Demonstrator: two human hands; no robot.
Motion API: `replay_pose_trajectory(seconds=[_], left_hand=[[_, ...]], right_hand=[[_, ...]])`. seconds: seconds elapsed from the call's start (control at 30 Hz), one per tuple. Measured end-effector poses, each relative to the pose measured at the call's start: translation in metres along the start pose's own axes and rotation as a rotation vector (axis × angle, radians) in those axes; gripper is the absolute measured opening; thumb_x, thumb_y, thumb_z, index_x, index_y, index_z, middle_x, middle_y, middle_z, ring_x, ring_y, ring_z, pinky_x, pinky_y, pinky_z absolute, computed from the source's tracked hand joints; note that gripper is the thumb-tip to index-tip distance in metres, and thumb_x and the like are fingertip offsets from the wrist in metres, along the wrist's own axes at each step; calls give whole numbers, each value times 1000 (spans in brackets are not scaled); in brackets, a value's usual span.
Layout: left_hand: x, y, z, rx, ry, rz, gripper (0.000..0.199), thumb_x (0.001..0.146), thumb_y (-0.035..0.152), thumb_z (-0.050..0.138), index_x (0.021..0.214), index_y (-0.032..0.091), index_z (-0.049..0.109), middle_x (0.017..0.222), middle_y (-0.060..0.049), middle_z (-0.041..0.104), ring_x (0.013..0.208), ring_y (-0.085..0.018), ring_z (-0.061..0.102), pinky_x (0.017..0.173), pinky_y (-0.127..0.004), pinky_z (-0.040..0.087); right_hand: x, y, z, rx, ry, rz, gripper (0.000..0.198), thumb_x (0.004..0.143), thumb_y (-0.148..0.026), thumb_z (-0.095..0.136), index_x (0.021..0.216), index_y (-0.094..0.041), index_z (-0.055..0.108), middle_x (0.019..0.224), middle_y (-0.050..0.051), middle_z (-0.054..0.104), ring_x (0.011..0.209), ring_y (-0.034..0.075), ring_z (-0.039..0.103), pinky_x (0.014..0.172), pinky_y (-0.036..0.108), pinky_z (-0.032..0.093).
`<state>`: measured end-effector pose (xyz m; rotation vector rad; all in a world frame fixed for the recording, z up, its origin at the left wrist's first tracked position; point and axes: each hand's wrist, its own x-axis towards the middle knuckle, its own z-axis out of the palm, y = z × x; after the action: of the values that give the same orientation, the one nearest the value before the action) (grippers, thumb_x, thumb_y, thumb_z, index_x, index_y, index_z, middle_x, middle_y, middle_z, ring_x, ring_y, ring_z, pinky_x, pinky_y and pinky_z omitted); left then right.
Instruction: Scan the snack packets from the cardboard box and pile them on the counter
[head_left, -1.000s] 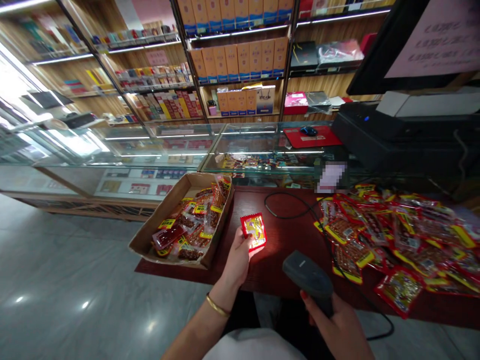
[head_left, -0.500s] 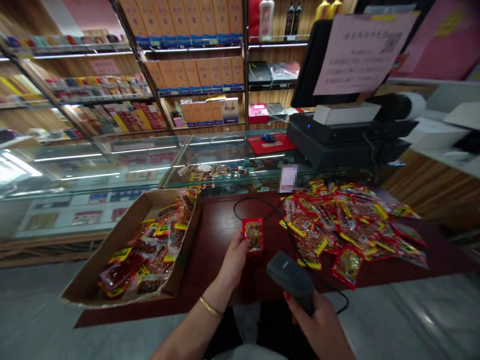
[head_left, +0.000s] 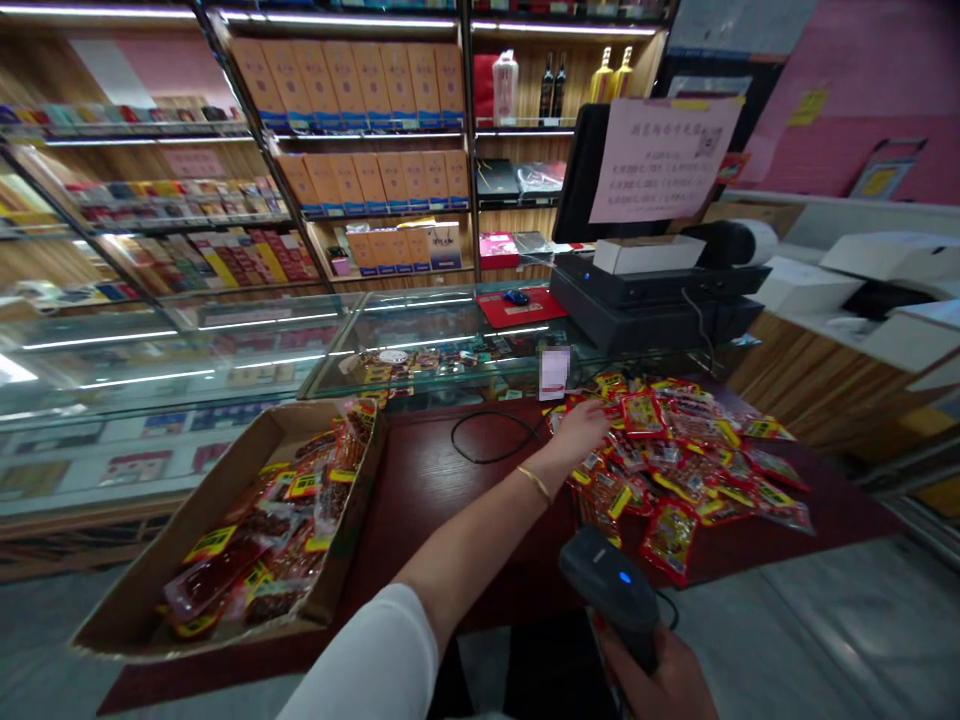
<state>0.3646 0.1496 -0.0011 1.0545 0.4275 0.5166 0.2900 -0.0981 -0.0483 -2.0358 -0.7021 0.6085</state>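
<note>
My left hand (head_left: 589,424) reaches across the table to the left side of a pile of red-and-yellow snack packets (head_left: 690,450). Its fingers are stretched out and look free of any packet. Just beyond the fingertips a red-edged snack packet (head_left: 643,413) lies on top of the pile. My right hand (head_left: 660,670), low at the front, is wrapped round the handle of a dark barcode scanner (head_left: 611,580). A blue light glows on the scanner's top, and its head points toward the table.
An open cardboard box (head_left: 352,540) with snack packets stands on the left of the dark red table (head_left: 420,480). A black cable (head_left: 480,460) loops over the tabletop. Behind are a glass display counter (head_left: 330,345), a small white card stand (head_left: 553,375) and a monitor (head_left: 574,175).
My left hand has moved right and away from me, from mid-table to the pile, and let go of the packet there. The scanner's blue light has come on. The view has shifted.
</note>
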Motion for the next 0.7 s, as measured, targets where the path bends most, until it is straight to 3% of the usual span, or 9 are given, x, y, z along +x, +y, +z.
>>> replay_pose_trajectory(seconds=[0.1, 0.2, 0.27, 0.33, 0.43, 0.53, 0.7], left_hand=[[-65, 21, -45, 160, 113, 86, 37, 82, 13, 80, 118, 17, 71, 129, -15, 69, 108, -25, 68, 98, -38, 54], [-148, 61, -123, 338, 280, 210, 45, 84, 19, 74, 129, 24, 68, 141, -10, 64, 121, -26, 63, 103, -34, 50], [-198, 93, -185, 953, 545, 272, 45, 96, 30, 58, 140, 23, 58, 142, -10, 64, 124, -27, 63, 105, -36, 50], [-239, 119, -243, 1577, 748, -1, 49, 103, 33, 39, 151, 21, 45, 150, -10, 58, 134, -26, 57, 112, -37, 45], [-276, 134, -303, 1737, 757, -263, 57, 96, 34, 52, 148, 11, 47, 148, -22, 57, 138, -39, 53, 114, -51, 41], [-290, 126, -324, 1781, 668, -421, 67, 86, 36, 66, 147, 12, 50, 144, -25, 60, 127, -45, 62, 105, -55, 47], [-290, 118, -323, 1862, 567, -478, 77, 85, 30, 68, 154, 14, 39, 139, -24, 61, 126, -40, 63, 106, -48, 46]], right_hand=[[2, 0, 5, -17, -47, -41, 49, 80, -69, 59, 72, -23, 70, 58, 4, 70, 55, 24, 67, 56, 30, 53], [11, 3, 12, -48, -171, -79, 46, 80, -66, 62, 74, -22, 72, 61, 5, 72, 57, 23, 68, 57, 29, 53], [17, 2, 19, -64, -222, -97, 44, 82, -64, 62, 77, -22, 73, 62, 5, 72, 58, 23, 69, 58, 29, 54], [20, -3, 28, -76, -255, -131, 43, 85, -62, 61, 82, -21, 75, 65, 5, 74, 62, 24, 71, 62, 30, 55], [22, -17, 40, -65, -310, -207, 40, 86, -56, 61, 92, -20, 77, 76, 8, 78, 74, 26, 75, 72, 32, 59], [19, -33, 50, -22, -357, -270, 38, 86, -51, 62, 100, -19, 77, 96, 12, 81, 91, 29, 76, 85, 35, 59], [14, -38, 57, -50, -393, -290, 37, 86, -47, 62, 104, -20, 78, 102, 12, 81, 95, 29, 77, 90, 36, 59]])
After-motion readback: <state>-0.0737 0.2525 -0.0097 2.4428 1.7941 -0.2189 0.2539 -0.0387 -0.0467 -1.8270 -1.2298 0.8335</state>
